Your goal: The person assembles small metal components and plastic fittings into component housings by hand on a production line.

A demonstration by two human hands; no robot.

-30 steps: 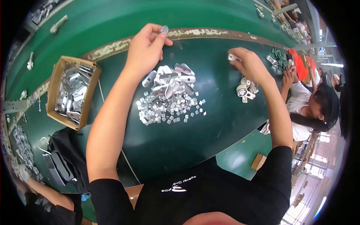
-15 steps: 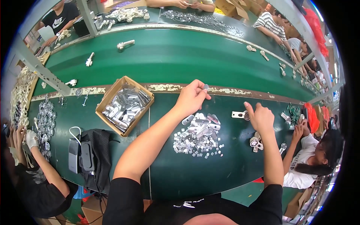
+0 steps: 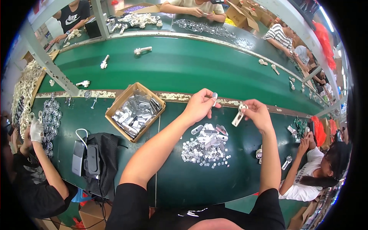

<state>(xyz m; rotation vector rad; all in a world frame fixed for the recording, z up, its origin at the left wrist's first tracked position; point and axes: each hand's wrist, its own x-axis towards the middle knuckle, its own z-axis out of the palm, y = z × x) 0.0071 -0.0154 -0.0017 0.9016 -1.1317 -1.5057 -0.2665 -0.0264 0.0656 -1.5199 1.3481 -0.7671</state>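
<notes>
Seen from beside the bench: one left hand [image 3: 200, 107], loosely curled, thumb and forefinger pinched together on one small silver plate [image 3: 214, 98], held up near the worn rail [image 3: 178, 97] at the table's far edge. One right hand [image 3: 257, 113], half closed, its thumb and fingers gripping one white fitting [image 3: 238, 117] by the round upper end; the long end slants down toward the table, and the two held pieces are apart. One dark green table [image 3: 211, 188], bearing the following. Item: a heap of silver plates [image 3: 211, 135], just below the left hand. Item: small clear squares [image 3: 199, 153], loose, touching the near side of that heap. Item: one cardboard box [image 3: 150, 124], open, filled with more silver pieces, left of the left hand. Item: a few white parts [image 3: 258, 154], partly hidden behind the right forearm. Item: one further white part [image 3: 286, 162], right of that forearm. Item: one black bag [image 3: 110, 155] with two dark devices and a white cable, farther left. Item: a spread of clear rings [image 3: 50, 120], by a co-worker's gloved hand [image 3: 36, 132]. Beyond the rail: one green belt [image 3: 191, 65], with white parts scattered on it.
</notes>
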